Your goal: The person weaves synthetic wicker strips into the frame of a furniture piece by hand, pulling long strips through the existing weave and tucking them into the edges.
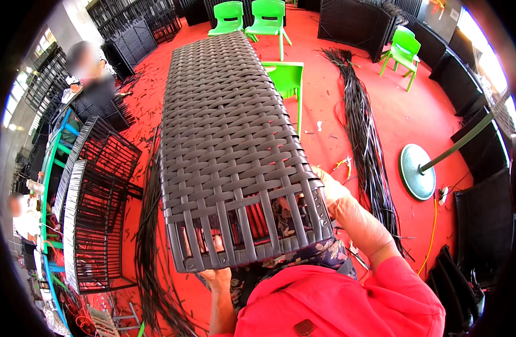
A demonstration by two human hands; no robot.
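A long dark grey woven wicker panel [224, 135] stretches away from me, its near end over my lap. Its near rows are only partly woven, with gaps between upright strips. My left hand [217, 277] grips the panel's near lower edge from underneath. My right hand [330, 190] holds the panel's right edge, fingers curled against the weave. My red sleeves and a flowered cloth on my lap show below the panel.
A bundle of long black strips [366, 140] lies on the red floor to the right, another bundle [148, 247] to the left. Black metal frames [95, 213] stand at the left, green plastic chairs [267, 19] at the back, a round stand base [416, 171] to the right. Two people sit at the left.
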